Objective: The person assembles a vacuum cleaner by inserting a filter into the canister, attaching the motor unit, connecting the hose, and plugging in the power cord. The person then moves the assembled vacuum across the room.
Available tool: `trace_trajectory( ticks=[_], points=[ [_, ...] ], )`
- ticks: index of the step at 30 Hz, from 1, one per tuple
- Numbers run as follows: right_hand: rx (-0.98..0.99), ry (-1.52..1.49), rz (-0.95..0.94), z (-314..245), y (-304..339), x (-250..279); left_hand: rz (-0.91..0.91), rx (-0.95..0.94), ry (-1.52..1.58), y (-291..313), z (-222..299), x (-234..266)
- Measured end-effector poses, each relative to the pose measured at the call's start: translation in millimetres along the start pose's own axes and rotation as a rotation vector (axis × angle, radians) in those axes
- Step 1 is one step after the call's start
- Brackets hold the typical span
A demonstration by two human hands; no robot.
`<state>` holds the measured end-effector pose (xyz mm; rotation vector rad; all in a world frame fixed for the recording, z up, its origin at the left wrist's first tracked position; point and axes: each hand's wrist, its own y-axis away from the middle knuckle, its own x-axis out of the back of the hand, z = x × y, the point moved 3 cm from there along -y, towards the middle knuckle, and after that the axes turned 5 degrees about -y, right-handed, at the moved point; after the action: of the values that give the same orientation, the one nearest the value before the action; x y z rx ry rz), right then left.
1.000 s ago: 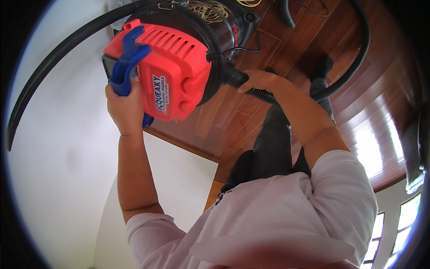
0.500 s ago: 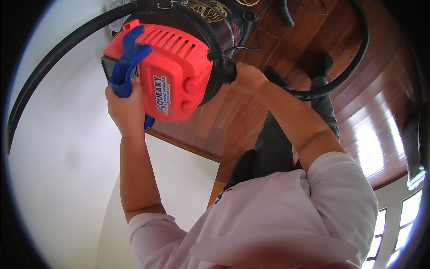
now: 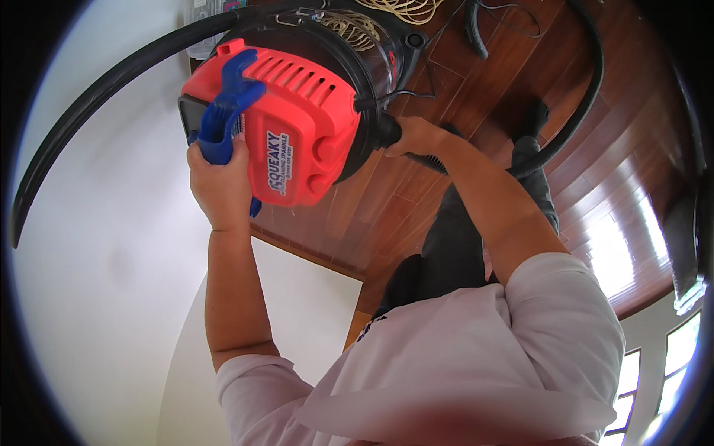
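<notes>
A drum vacuum cleaner (image 3: pixel 301 111) with a red motor head and a dark body stands tilted before me at the upper middle. My left hand (image 3: pixel 223 182) is closed round the lower part of its blue handle (image 3: pixel 218 141). At the right side of the drum, my right hand (image 3: pixel 420 137) is wrapped round the black end of the vacuum hose (image 3: pixel 387 131), where it meets the body. Ribbed hose shows below that hand, then curves up along the right. The fingertips of my right hand are partly hidden.
A black tube (image 3: pixel 71 111) arcs over the white wall on the left. A coiled beige cord (image 3: pixel 405 9) lies behind the drum, near a clear plastic box (image 3: pixel 199 48). A short dark hose piece (image 3: pixel 474 30) and a thin cable rest on the brown wood floor (image 3: pixel 461 82).
The vacuum cleaner and my left hand sit slightly farther right and lower in view. More ribbed hose shows under my right hand, which stays at the hose end.
</notes>
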<state>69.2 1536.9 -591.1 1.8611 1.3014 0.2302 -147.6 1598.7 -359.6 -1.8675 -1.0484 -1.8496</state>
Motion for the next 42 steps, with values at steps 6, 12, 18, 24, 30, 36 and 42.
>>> trace_trajectory(
  ticks=[6, 12, 18, 24, 30, 36, 42],
  points=[
    [0.035, -0.167, -0.108, 7.7, -17.1, 2.9, 0.009, -0.015, -0.011, -11.9, -0.2, 0.5],
    [-0.314, -0.694, 0.076, 52.7, -14.6, 61.1, 0.043, -0.024, 0.006, -14.4, 1.0, 1.6],
    [-0.309, -1.199, 0.554, 50.6, -16.3, 112.8, 0.080, -0.039, -0.008, -21.0, -2.7, 0.4],
    [0.087, -1.705, 0.628, -53.3, -12.4, 178.3, 0.128, -0.094, -0.080, -30.1, -2.7, 3.5],
    [0.645, -1.450, 0.442, -135.1, 159.3, 292.2, 0.116, -0.098, -0.128, -37.4, 4.1, 12.3],
    [0.804, -1.482, 0.964, -166.2, 340.5, 370.3, 0.011, -0.054, -0.036, -45.1, 4.2, 24.6],
    [0.834, -1.119, 1.273, -196.3, 534.7, 392.7, -0.128, -0.064, 0.003, -55.4, 2.1, 38.1]
  ],
)
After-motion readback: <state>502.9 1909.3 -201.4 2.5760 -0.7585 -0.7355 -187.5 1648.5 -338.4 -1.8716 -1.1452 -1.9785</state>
